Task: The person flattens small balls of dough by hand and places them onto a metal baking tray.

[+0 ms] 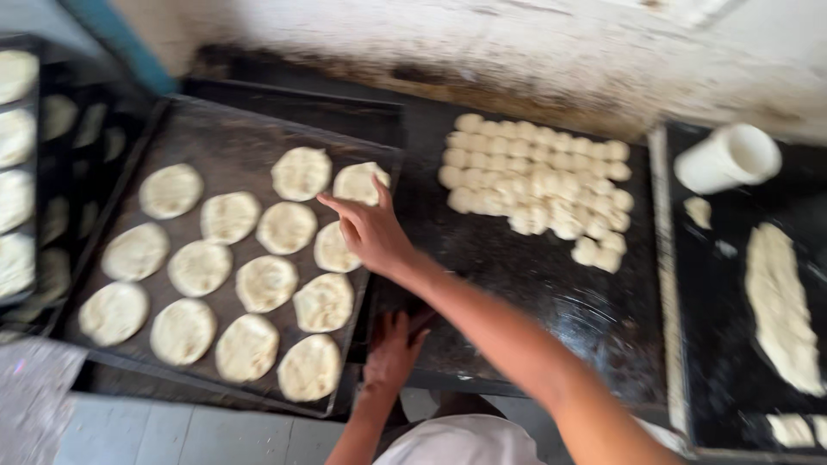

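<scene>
Dough rounds (250, 267) on tray (215, 129), right hand (372, 231) over

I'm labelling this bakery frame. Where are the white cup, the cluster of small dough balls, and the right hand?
white cup (728, 158), head view, its side wall.
cluster of small dough balls (534, 181), head view, its middle.
right hand (372, 234), head view, back of hand.

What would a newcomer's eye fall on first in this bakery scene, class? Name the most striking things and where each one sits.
First, the dark baking tray at left, filled with rows of flattened dough rounds. The right hand reaches over its far right corner, fingers at one round, while the left hand rests on the near edge below. To the right, a cluster of small dough balls sits on the dark worktop.
</scene>
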